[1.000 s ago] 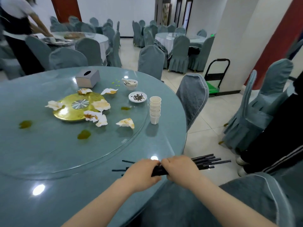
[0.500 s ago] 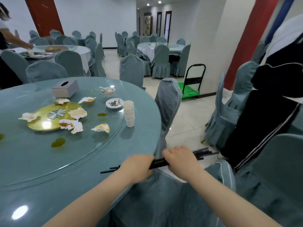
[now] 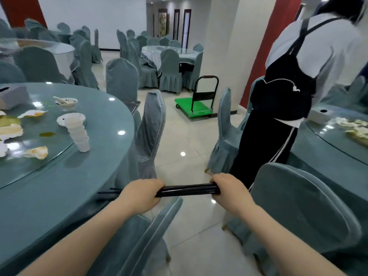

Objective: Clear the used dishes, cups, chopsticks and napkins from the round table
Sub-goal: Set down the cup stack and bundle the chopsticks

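Note:
A bundle of black chopsticks is held level between both hands, just off the edge of the round table. My left hand grips its left part, with tips poking out to the left. My right hand grips its right end. On the table stand a stack of white cups, a small white saucer, a small bowl with a spoon and soiled napkins. A sauce spill lies on the glass turntable.
Covered chairs stand at the table's right edge and at lower right. A person in a black apron stands by another table on the right. A green trolley is parked on the tiled floor beyond.
My view has swung right, away from the table centre. My hands have slid apart along the chopstick bundle and carried it off the table edge. The person at right has come into fuller view.

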`<act>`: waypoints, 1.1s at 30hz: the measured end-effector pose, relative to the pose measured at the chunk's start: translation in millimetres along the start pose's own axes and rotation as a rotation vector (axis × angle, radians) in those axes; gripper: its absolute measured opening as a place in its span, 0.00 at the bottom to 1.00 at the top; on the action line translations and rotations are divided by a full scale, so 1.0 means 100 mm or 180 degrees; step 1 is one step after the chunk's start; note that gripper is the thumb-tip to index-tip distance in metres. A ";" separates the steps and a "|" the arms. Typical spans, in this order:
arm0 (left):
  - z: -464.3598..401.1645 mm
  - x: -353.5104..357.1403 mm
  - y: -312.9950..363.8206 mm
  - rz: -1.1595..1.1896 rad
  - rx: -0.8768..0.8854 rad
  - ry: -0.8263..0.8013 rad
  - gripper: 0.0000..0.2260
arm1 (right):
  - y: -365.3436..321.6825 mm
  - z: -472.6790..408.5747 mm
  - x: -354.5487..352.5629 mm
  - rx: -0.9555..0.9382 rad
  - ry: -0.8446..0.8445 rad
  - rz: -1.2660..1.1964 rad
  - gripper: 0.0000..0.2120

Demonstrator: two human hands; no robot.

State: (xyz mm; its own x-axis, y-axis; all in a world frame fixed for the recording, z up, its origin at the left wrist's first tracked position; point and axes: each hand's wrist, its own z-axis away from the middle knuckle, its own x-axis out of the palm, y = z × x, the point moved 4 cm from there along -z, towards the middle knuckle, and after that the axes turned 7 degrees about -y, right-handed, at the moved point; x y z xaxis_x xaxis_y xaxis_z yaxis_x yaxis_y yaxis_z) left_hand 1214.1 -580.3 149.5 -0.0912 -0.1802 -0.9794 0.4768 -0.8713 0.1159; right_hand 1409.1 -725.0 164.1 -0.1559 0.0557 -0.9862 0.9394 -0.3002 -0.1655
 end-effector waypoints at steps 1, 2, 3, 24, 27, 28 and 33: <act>-0.07 0.00 0.06 0.0009 -0.0047 -0.0020 0.05 | 0.11 -0.04 -0.01 -0.0064 -0.0032 -0.0106 0.04; -0.14 0.00 0.10 0.0016 -0.0095 -0.0044 0.04 | 0.21 -0.11 -0.01 -0.0141 -0.0064 -0.0149 0.04; -0.19 -0.01 0.12 0.0034 -0.0139 -0.0073 0.04 | 0.27 -0.17 -0.01 -0.0223 -0.0084 -0.0128 0.03; -1.73 -0.65 -1.49 0.0236 -0.1624 0.0202 0.03 | 0.71 -3.35 -0.19 -0.1335 -0.0236 -0.1599 0.28; -1.83 -0.81 -1.66 0.0277 -0.1790 0.0344 0.04 | 0.49 -3.78 -0.27 -0.1730 -0.0286 -0.1889 0.33; -1.86 -0.85 -1.72 0.0288 -0.1856 0.0392 0.05 | 0.41 -3.93 -0.29 -0.1856 -0.0295 -0.1987 0.33; -2.10 -0.84 -2.03 0.0487 -0.2370 0.0528 0.06 | 0.00 -4.71 -0.20 -0.2457 -0.0622 -0.2064 0.31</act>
State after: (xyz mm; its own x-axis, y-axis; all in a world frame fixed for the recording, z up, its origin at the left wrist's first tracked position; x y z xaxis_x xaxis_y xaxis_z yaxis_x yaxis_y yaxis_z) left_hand 1309.2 -292.7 173.4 0.1269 -0.1520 -0.9802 0.9404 -0.2957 0.1676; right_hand 1556.6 -277.3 186.5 -0.6855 -0.1876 -0.7035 0.5863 0.4306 -0.6862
